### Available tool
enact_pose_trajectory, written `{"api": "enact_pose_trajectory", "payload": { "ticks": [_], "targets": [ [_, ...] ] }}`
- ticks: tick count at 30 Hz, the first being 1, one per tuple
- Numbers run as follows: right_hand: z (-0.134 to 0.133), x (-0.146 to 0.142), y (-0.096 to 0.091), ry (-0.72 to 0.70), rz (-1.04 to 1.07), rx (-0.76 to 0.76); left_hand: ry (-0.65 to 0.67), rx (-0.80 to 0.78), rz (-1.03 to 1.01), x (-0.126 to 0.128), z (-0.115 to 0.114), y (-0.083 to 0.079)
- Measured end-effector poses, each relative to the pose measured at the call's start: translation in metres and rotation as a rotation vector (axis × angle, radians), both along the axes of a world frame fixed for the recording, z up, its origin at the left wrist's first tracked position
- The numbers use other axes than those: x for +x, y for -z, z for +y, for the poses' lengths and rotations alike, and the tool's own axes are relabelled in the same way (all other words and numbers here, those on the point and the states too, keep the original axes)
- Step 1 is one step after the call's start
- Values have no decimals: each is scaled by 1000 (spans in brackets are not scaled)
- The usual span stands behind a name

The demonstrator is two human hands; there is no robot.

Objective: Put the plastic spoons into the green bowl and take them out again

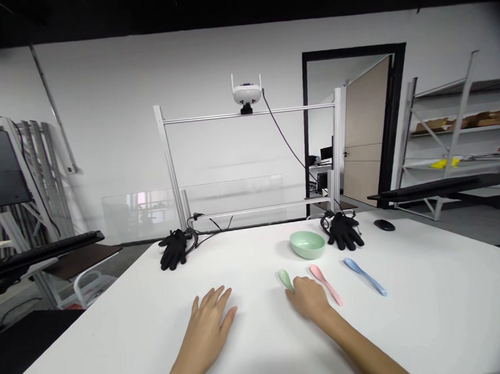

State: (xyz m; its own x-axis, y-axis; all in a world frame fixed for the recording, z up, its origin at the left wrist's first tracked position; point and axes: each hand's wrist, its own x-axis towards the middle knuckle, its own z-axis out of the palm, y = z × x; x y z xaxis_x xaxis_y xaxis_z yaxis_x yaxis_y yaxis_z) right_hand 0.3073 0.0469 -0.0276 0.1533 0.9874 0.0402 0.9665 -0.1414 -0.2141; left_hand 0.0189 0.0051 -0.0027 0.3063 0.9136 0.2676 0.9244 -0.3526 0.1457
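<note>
- Right hand [310,299]: open, palm down over the green spoon [285,279], handle hidden beneath it; I see no grip.
- Left hand [203,325]: open, fingers spread, flat on the white table [414,318], holding nothing.
- Pink spoon [326,284] lies just beside my right hand, blue spoon [364,276] further right.
- Risk: a sideways sweep of the right hand could knock the pink spoon; a careless forward reach could hit the green bowl [307,244], or the black glove [343,231] just beside it.
- Room: open tabletop between the hands and right of the blue spoon; table edge runs down left of my left hand.
</note>
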Motion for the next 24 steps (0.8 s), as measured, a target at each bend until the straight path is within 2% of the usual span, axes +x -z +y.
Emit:
{"api": "enact_pose_trajectory", "payload": {
  "ticks": [4,7,14,20,24],
  "targets": [
    [-4,3,-2,-7,-8,25,-3,-7,13,1,0,-1],
    [-9,11,-7,-42,23,100,-2,-13,20,1,0,-2],
    [-25,55,-15,-126,83,338,3,-15,9,2,0,-2],
    [-29,101,3,-133,8,489,-12,-31,17,3,-1,-3],
    [-32,120,18,-98,-14,499,-16,-34,19,1,0,-2]
  ]
}}
